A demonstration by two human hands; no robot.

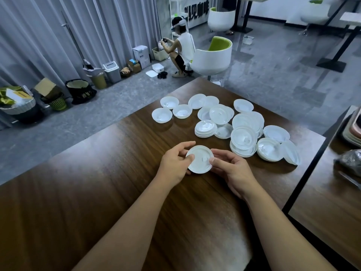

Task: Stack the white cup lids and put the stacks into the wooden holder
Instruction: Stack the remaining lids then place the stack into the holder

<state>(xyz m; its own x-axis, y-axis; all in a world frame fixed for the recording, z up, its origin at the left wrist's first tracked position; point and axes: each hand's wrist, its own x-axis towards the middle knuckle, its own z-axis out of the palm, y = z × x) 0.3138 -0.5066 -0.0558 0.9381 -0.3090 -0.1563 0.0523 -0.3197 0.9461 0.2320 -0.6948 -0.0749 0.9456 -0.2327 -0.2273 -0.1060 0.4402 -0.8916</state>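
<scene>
Fingers (190, 157) of both hands pinched one lid (199, 159) by its rim at centre frame, probably to start a stack.

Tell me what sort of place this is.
Probably a café or coffee shop's seating area. A pile of white cup lids lies on a wooden table, round white chairs with green cushions stand on the polished floor, and more dark-legged tables fill the background.
</scene>
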